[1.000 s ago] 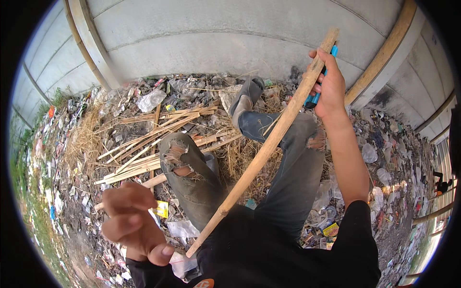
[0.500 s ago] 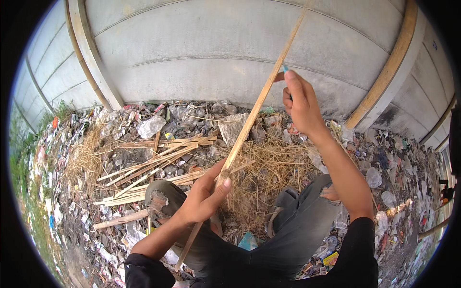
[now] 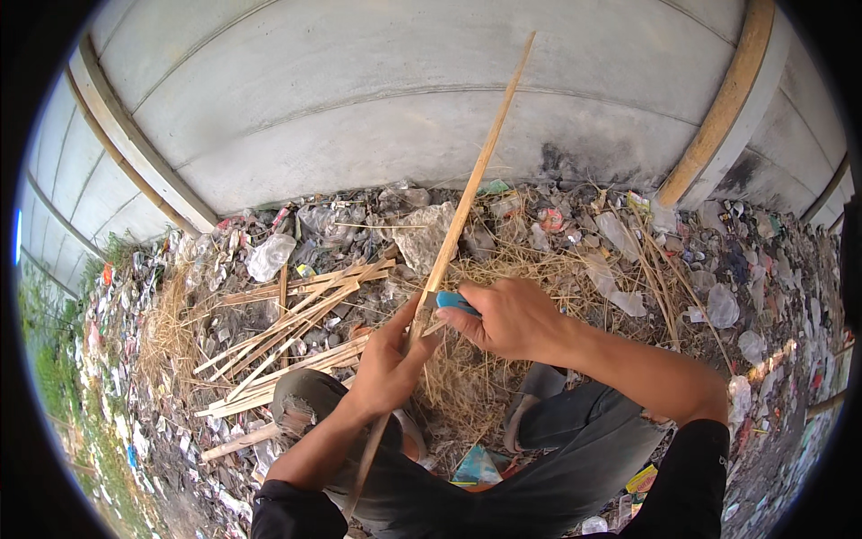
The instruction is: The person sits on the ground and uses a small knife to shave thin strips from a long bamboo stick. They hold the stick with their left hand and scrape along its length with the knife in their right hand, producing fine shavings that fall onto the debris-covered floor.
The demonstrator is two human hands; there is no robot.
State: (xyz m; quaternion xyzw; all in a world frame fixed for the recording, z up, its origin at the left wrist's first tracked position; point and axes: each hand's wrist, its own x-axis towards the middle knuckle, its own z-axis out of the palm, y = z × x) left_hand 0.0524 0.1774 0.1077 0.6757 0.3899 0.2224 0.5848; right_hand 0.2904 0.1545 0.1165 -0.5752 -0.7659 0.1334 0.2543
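Note:
My left hand (image 3: 382,366) is wrapped around a long bamboo strip (image 3: 474,184), which slants from between my legs up toward the wall. My right hand (image 3: 516,319) grips a knife with a blue handle (image 3: 456,303), just above the left hand. Its blade meets the strip, though most of the blade is hidden. Both hands are close together in front of my knees. Thin, pale shavings (image 3: 476,377) lie below them on the ground.
Several cut bamboo strips (image 3: 305,314) lie in a loose pile to the left, near a thicker bamboo pole (image 3: 241,442). A rough stone (image 3: 424,235) sits ahead. Litter (image 3: 723,305) covers the ground, and a grey concrete wall (image 3: 359,135) rises beyond with upright posts.
My right hand has come down from high along the strip to beside my left hand, bringing the knife with it. The strip's top end has dropped lower, and my left hand keeps its grip.

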